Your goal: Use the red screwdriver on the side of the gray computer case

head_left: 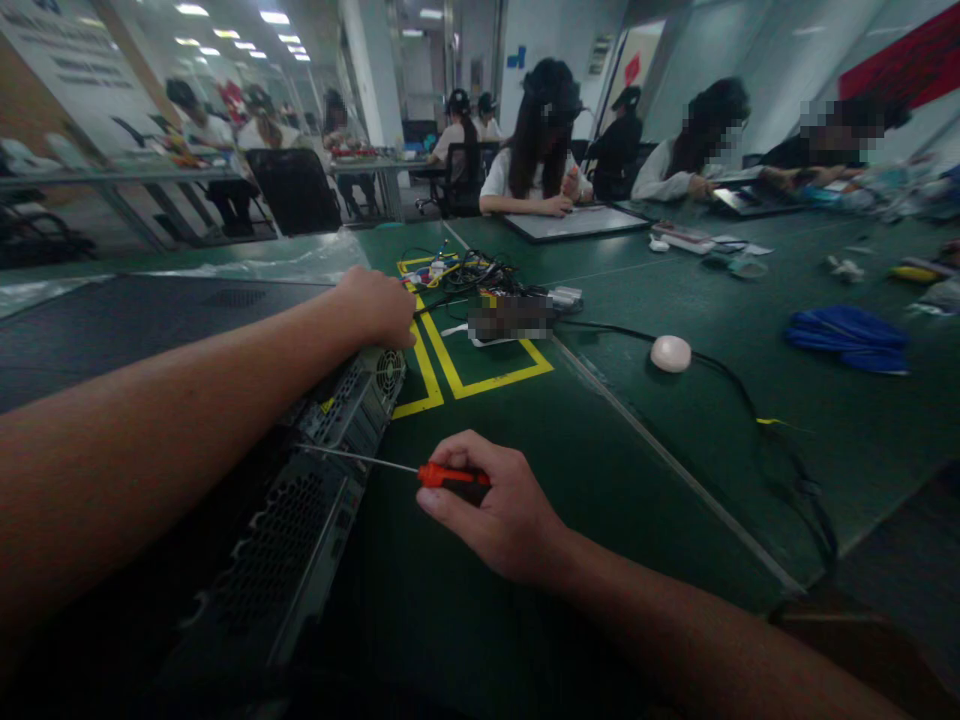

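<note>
A dark computer case (285, 520) lies on its side on the green table (600, 460), its rear panel with a small fan facing me. My left hand (375, 305) rests curled on the case's far top corner, fingers folded over the edge. My right hand (491, 505) is closed round the red-and-black handle of a screwdriver (390, 465). The thin shaft points left, and its tip touches the case's rear panel.
Yellow tape marks a box (480, 380) holding tangled cables and small parts (480, 285). A white round puck (670, 353) on a black cable and a blue cloth (847, 338) lie to the right. Several people sit working at the far side.
</note>
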A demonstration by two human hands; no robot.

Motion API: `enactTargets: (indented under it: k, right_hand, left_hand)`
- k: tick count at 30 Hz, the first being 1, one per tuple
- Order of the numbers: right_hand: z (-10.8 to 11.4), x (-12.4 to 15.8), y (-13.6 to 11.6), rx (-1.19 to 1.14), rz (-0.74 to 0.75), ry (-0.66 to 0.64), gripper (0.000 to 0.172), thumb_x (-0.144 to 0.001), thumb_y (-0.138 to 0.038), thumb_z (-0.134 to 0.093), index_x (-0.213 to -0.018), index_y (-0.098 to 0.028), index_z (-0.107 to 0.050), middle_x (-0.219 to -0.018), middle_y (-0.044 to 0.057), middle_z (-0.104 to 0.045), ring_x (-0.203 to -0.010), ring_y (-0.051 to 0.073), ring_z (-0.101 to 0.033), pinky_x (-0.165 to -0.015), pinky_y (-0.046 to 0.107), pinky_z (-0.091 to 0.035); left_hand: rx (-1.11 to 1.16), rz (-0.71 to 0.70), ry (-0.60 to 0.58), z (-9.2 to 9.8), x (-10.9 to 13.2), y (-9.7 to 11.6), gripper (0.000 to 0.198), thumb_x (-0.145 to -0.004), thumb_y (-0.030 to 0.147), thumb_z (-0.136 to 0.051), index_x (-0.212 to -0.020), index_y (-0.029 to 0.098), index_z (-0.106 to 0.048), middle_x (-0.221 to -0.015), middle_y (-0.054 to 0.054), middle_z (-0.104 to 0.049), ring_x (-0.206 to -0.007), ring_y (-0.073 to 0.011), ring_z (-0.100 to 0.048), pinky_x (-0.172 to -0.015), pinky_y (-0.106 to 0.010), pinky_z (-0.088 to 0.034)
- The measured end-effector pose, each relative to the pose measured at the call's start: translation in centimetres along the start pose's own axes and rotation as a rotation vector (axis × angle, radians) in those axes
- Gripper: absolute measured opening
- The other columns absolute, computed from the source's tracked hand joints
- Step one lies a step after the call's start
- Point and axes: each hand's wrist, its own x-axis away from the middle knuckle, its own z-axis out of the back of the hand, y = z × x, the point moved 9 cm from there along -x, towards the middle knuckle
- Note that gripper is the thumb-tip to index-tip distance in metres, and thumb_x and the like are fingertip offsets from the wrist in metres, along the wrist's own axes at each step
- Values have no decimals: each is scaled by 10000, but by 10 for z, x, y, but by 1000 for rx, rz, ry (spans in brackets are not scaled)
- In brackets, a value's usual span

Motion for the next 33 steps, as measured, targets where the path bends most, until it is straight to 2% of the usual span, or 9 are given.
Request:
enactTargets:
  k: [8,14,18,21,24,28,30,33]
  right_hand:
    - [1,0,-1,-30,-5,4,162,-953,-343,-801,-1007,-209,-727,-845,-16,-675,-714,150,-599,-678,301,-450]
    - [2,0,-4,-22,19,17,150,-953,-324,-806,-1001,-194,-751,-846,-9,-690,-714,151,-611,-678,299,-448]
    - [3,0,-7,-28,43,30,126,-976,-309,-777,-994,-185,-767,-847,-1,-699,-722,153,-618,-721,308,-463]
    - [2,-1,-6,-3,58,11,175,-1032,-324,-705,-972,-178,-780,-842,12,-690,-738,158,-616,-723,310,-451]
    - [-3,0,-5,-5,41,-30,236,-1072,-337,-632,-966,-179,-771,-853,24,-698,-772,168,-633,-733,314,-452]
    - [-4,2,2,-59,-51,-26,203,-988,-373,-742,-1093,-204,-703,-796,-32,-646,-669,143,-568,-649,291,-423]
    - [-3,2,1,-54,-56,-7,258,-915,-360,-811,-1070,-220,-661,-767,-58,-610,-634,133,-535,-621,284,-405]
    - [-3,1,-1,-52,-24,-10,211,-908,-332,-798,-979,-231,-627,-763,-57,-604,-640,133,-535,-629,286,-411]
  left_hand:
    - [-25,1,0,0,-1,1,686,-928,491,-630,-1507,140,-745,-1462,-256,-770,-1319,-464,-715,-1089,-555,-554]
    - [8,7,8,1,0,1,643,-905,468,-678,-1491,218,-766,-1453,-205,-791,-1359,-447,-704,-1117,-531,-543]
    - [72,12,17,0,-2,-1,637,-872,463,-731,-1451,206,-792,-1495,-215,-767,-1385,-465,-690,-1140,-535,-529]
    - [81,14,19,1,-2,-1,637,-870,456,-735,-1437,173,-799,-1492,-241,-759,-1371,-481,-695,-1131,-549,-531]
    - [12,11,0,1,0,1,644,-919,474,-672,-1463,146,-777,-1479,-252,-761,-1351,-461,-706,-1102,-532,-547]
    - [-37,5,-5,1,1,3,648,-938,490,-634,-1475,153,-770,-1452,-246,-777,-1318,-448,-721,-1084,-532,-557]
    - [-36,5,3,1,0,2,638,-931,495,-642,-1463,173,-781,-1436,-234,-788,-1308,-443,-724,-1077,-530,-560]
    - [-37,7,2,-1,-1,1,621,-930,507,-642,-1449,202,-792,-1431,-210,-796,-1313,-422,-721,-1065,-505,-564]
